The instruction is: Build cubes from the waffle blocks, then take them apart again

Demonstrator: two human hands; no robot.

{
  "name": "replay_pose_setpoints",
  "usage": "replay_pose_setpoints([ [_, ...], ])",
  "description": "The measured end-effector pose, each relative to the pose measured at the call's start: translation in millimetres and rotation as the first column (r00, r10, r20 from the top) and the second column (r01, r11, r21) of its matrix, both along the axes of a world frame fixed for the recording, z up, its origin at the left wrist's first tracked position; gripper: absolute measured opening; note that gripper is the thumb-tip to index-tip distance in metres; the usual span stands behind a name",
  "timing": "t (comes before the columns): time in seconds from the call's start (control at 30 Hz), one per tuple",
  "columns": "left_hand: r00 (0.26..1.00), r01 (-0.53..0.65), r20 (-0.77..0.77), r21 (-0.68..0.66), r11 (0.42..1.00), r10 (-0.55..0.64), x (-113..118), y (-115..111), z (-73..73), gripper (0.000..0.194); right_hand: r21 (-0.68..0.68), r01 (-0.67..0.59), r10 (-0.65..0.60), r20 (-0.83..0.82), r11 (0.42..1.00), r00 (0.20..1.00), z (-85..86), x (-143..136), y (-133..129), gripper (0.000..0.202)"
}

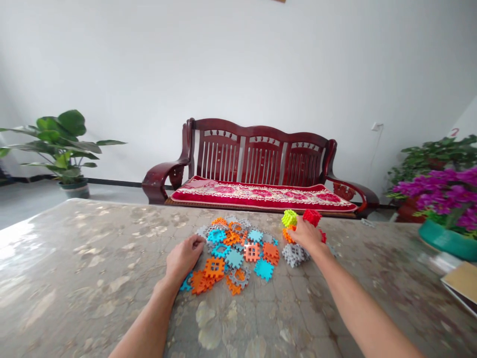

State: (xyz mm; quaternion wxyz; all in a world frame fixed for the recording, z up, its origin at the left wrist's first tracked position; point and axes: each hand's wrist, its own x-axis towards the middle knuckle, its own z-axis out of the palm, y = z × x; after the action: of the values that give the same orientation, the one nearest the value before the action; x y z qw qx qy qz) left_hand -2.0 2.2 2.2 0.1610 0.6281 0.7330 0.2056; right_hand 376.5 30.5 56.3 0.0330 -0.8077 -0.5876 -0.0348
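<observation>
Evidently, the fingers of the right hand [307, 233] reach down over the orange block [288, 234]; they hide part of it, so whether they grip it I cannot tell. The lime block [289, 218] lies just to the far side of the orange one, the red block [312, 217] to the far right, and the grey block [293, 254] to the near side. These are chunky, with toothed edges. The fingers of the left hand [185, 255] are curled in, narrow, at the left edge of the pile of flat pieces [234, 259]. Those pieces are orange, blue, teal and grey, notched all round, some with window or round openings, and overlapping. Both groups lie on the patterned table [112, 288]. Beyond its far edge stands a dark red wooden bench [263, 154]; purple flowers [447, 194] are at the right.
</observation>
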Motion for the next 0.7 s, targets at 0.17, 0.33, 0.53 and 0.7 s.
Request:
replay_pose_setpoints([
  [0.17, 1.000, -0.004, -0.008, -0.009, 1.000, 0.003, 1.5, -2.0, 3.3, 0.030, -0.081, 0.030, -0.031, -0.016, 0.996, 0.999, -3.9, 1.4, 6.6, 0.047],
  [0.33, 1.000, 0.003, 0.009, 0.010, 1.000, -0.003, 1.2, -2.1, 1.7, 0.028, -0.104, 0.034, -0.038, -0.031, 0.994, 0.999, -11.7, 2.3, 10.1, 0.051],
  [0.53, 1.000, -0.009, 0.010, 0.019, 1.000, 0.009, 1.3, -1.7, 0.7, 0.027, -0.074, 0.046, -0.050, -0.052, 0.996, 0.997, -10.8, 1.5, 7.2, 0.051],
  [0.7, 1.000, -0.009, 0.009, 0.016, 1.000, 0.008, 1.5, -1.9, 0.8, 0.028, 0.008, 0.073, -0.071, -0.100, 0.997, 0.992, -6.3, -6.6, 7.6, 0.055],
])
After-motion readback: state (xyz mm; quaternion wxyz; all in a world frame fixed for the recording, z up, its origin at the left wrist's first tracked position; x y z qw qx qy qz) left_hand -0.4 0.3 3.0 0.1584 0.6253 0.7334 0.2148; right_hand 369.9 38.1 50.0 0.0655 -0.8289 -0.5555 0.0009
